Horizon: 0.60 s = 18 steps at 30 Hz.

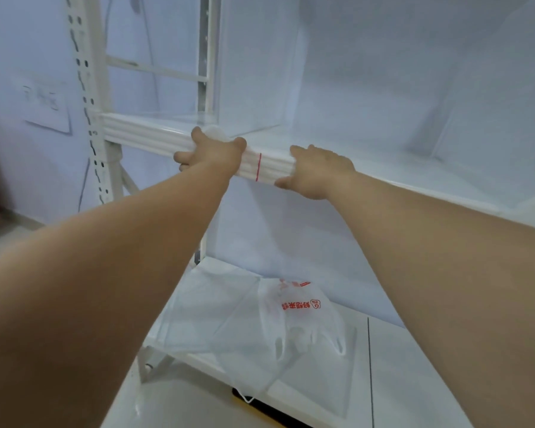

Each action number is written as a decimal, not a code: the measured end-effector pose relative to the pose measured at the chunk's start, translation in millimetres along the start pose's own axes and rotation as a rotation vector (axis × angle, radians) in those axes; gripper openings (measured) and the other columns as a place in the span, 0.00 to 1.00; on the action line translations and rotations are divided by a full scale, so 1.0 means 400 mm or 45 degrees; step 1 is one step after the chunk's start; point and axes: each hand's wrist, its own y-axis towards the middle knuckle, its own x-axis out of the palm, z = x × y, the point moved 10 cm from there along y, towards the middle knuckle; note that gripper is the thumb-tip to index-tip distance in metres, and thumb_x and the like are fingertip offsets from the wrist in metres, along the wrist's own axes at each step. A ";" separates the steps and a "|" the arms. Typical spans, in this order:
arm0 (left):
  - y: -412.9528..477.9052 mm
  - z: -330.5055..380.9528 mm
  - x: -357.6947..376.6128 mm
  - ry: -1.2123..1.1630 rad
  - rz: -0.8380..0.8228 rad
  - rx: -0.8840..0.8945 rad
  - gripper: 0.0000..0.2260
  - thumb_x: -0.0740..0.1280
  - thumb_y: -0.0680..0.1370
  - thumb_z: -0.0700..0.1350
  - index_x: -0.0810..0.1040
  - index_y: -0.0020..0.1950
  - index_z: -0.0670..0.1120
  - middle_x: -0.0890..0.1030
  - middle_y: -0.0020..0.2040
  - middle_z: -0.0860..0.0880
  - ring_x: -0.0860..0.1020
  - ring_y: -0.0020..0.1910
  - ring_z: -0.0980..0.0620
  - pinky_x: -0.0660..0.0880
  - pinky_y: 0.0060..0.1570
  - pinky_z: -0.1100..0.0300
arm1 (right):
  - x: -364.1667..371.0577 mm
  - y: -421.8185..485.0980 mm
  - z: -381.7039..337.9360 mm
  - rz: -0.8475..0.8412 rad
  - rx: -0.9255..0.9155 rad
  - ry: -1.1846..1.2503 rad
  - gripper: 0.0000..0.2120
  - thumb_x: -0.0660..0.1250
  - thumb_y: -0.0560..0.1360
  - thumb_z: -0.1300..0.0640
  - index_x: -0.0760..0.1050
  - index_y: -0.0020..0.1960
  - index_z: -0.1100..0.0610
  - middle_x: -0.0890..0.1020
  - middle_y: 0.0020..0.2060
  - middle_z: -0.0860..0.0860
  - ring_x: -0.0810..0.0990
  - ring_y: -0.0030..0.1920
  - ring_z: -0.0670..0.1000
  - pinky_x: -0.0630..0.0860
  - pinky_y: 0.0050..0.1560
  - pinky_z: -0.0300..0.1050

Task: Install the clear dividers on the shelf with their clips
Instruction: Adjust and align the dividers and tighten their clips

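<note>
**Desk:** Where do you stand with the job?

**Operator:** Early, I judge. My landmark is the red mark [258, 167] on the front lip [142, 131] of the shelf [383, 156]. My left hand [212, 152] is just left of that mark. Its fingers [198, 133] curl over the lip onto a small clear piece, which I take for a clear clip [217, 133]. So they are clamped, pinching the clip against the lip.

**Desk:** And the other hand?

**Operator:** My right hand [320, 171] sits just right of the mark. Its fingers lie over the top of the lip with the thumb under the lip's face, closed on the lip to steady it.

**Desk:** Is a divider up?

**Operator:** One clear divider [260, 88] seems to stand on the shelf behind and left of the mark, running back from the clip. It is faint, and I cannot tell whether its foot is seated in the clip.

**Desk:** What is left?

**Operator:** Most of it, by my reading. Far below the mark, flat clear sheets [204, 313] lie on the lower shelf [414, 366] with a plastic bag [303, 310] partly over them. I take those for the uninstalled dividers. To the right of the mark I see no divider standing, so this clip needs pressing home and the rest need fitting.
</note>
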 end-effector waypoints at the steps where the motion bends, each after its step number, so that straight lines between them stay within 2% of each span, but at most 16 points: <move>1: 0.004 -0.004 0.000 -0.014 -0.005 -0.011 0.38 0.67 0.71 0.59 0.50 0.76 0.59 0.54 0.71 0.39 0.64 0.65 0.36 0.69 0.64 0.44 | 0.002 0.000 0.001 -0.005 -0.005 -0.004 0.32 0.61 0.75 0.37 0.60 0.73 0.51 0.68 0.67 0.56 0.67 0.68 0.58 0.65 0.65 0.54; 4: 0.001 -0.007 0.001 -0.034 -0.006 -0.027 0.36 0.66 0.72 0.59 0.52 0.75 0.60 0.56 0.69 0.40 0.66 0.62 0.36 0.70 0.63 0.44 | -0.001 -0.002 -0.006 0.017 -0.033 -0.025 0.31 0.59 0.76 0.37 0.57 0.74 0.49 0.68 0.67 0.56 0.67 0.68 0.58 0.64 0.65 0.54; 7: 0.007 -0.003 -0.005 -0.132 0.040 -0.027 0.30 0.67 0.70 0.56 0.60 0.69 0.57 0.59 0.66 0.42 0.67 0.59 0.37 0.73 0.60 0.45 | 0.001 -0.001 -0.003 0.023 -0.044 -0.033 0.31 0.59 0.76 0.38 0.56 0.74 0.49 0.68 0.67 0.56 0.67 0.68 0.58 0.64 0.65 0.53; 10: 0.000 -0.005 -0.008 -0.245 0.048 -0.069 0.25 0.67 0.72 0.53 0.62 0.66 0.55 0.59 0.66 0.43 0.66 0.49 0.43 0.76 0.53 0.53 | 0.004 0.000 -0.007 0.029 -0.048 -0.034 0.30 0.59 0.77 0.38 0.57 0.74 0.49 0.68 0.66 0.55 0.66 0.68 0.58 0.64 0.64 0.53; 12: -0.011 -0.006 0.005 -0.307 0.033 -0.112 0.27 0.67 0.73 0.52 0.59 0.69 0.56 0.59 0.67 0.43 0.63 0.48 0.43 0.75 0.47 0.54 | 0.004 0.001 -0.006 0.034 -0.047 -0.031 0.30 0.59 0.77 0.38 0.57 0.74 0.49 0.68 0.67 0.55 0.66 0.68 0.57 0.63 0.65 0.52; 14: -0.015 -0.006 0.016 -0.351 0.008 -0.142 0.33 0.66 0.72 0.52 0.54 0.73 0.59 0.58 0.68 0.42 0.65 0.51 0.41 0.75 0.48 0.53 | 0.003 0.001 -0.007 0.042 -0.053 -0.028 0.30 0.59 0.77 0.39 0.56 0.74 0.49 0.68 0.67 0.55 0.66 0.68 0.57 0.63 0.65 0.52; 16: -0.015 0.001 0.029 -0.396 -0.047 -0.165 0.37 0.65 0.72 0.51 0.49 0.75 0.60 0.63 0.68 0.43 0.69 0.55 0.42 0.74 0.47 0.53 | 0.003 0.001 -0.008 0.048 -0.060 -0.028 0.30 0.59 0.77 0.39 0.56 0.74 0.49 0.68 0.67 0.55 0.66 0.68 0.57 0.63 0.65 0.52; 18: -0.007 0.019 0.037 -0.434 -0.101 -0.146 0.35 0.63 0.75 0.47 0.48 0.76 0.55 0.68 0.64 0.46 0.69 0.52 0.45 0.71 0.45 0.54 | 0.002 0.000 -0.009 0.059 -0.065 -0.027 0.30 0.59 0.77 0.39 0.56 0.75 0.49 0.68 0.67 0.54 0.66 0.68 0.57 0.63 0.65 0.52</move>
